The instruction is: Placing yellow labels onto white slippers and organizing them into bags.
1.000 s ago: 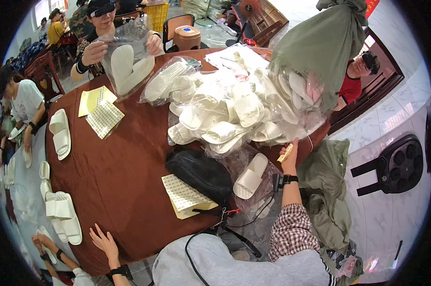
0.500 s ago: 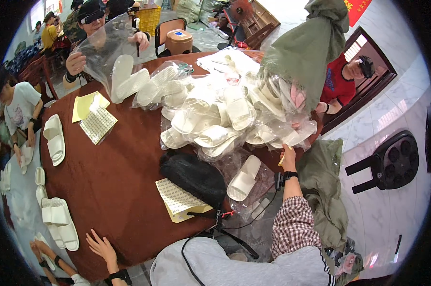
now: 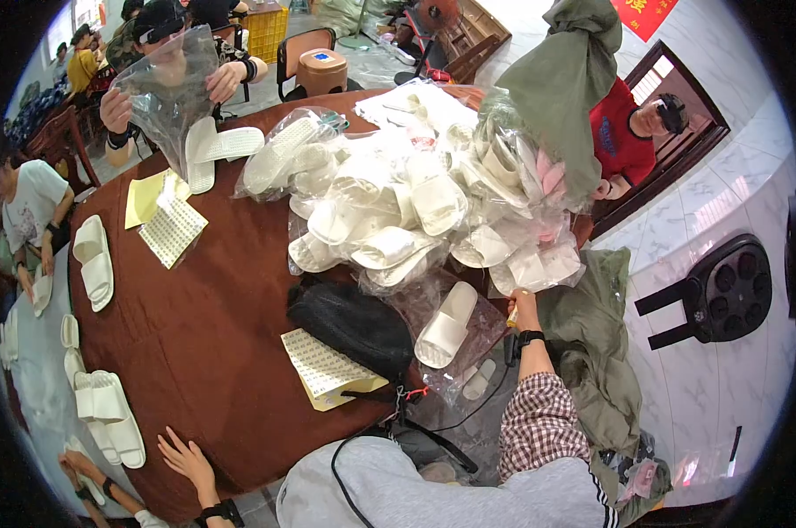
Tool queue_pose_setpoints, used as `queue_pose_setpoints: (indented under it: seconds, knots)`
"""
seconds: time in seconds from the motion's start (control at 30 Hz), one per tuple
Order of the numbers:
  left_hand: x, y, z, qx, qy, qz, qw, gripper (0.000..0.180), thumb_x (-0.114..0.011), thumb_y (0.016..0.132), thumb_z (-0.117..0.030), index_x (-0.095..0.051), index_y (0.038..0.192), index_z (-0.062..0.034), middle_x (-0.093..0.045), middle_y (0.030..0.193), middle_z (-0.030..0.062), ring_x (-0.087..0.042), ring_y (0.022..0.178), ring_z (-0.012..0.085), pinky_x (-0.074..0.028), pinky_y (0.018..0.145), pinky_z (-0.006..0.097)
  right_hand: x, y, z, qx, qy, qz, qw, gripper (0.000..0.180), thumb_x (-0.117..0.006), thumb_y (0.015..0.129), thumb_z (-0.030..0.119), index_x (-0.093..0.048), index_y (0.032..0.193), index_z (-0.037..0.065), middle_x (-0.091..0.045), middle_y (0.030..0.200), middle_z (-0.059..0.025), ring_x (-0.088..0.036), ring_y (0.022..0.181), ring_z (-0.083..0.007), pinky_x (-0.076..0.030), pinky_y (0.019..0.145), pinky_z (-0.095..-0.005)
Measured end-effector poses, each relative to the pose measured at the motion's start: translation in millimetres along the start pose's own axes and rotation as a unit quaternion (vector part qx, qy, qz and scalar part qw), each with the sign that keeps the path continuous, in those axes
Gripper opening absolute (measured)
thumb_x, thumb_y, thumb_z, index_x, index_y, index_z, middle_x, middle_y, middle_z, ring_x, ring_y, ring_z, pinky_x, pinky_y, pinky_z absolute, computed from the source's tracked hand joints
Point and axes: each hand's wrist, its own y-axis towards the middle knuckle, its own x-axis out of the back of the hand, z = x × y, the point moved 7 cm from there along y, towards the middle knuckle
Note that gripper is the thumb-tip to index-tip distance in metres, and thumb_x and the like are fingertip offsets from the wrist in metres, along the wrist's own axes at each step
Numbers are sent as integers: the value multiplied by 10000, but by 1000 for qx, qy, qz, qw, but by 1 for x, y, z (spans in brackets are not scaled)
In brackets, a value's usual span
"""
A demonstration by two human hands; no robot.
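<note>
- Two bare hands are being listed: left hand (image 3: pixel 185 459), right hand (image 3: pixel 525 308).
- Right hand: fingers are curling around a small yellow tool (image 3: pixel 512 317), pressing together on it; its exact kind is too small to tell.
- Small yellow tool: it is sitting inside the grip, its visible part showing along the left side of the fist.
- One heap of bagged white slippers (image 3: pixel 398 207): it is spreading over the brown table (image 3: pixel 213 343), its near right edge lying just beyond the right knuckles; whether they are touching cannot be told.
- One white slipper (image 3: pixel 447 326): it is lying left of the right hand, apart from it, by clear plastic.
- Left hand: it is resting palm down at the table's near edge, fingers spreading, gripping nothing.
- One pair of white slippers (image 3: pixel 109 415): it is lying near the left hand, beyond it and leftward.
- One black pouch (image 3: pixel 352 324), one sticker sheet (image 3: pixel 324 359): both are lying between the hands, the pouch partly overlapping the sheet.
</note>
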Motion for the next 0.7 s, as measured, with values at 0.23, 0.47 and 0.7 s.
queue_pose_setpoints:
  seconds: [0.23,0.47,0.7]
  knots:
    - [-7,2,8,-13,3,-20,1000,588,-378,1041,-268,-193,1590,-168,-92,1642,167,-125,1499,388,-125,1177,598,-9,-7,-16,-20,54,2,998,74,-549,875,91,-570,924,39,-613,769,-79,-513,514,-121,-440,448,-255]
    - [-15,6,8,-8,11,-13,1000,605,-399,1026,-256,-199,1589,-161,-117,1638,167,-142,1496,391,-135,1178,588,-5,20,6,-53,185,-16,981,157,-687,911,153,-550,891,81,-496,681,8,-470,495,-102,-396,422,-258]
    - [-15,3,13,21,33,-11,999,618,-421,1020,-227,-196,1591,-161,-124,1638,162,-153,1495,391,-142,1185,567,-41,-76,-12,-19,160,-21,987,123,-630,860,168,-566,887,66,-496,676,21,-460,477,-80,-365,412,-230]
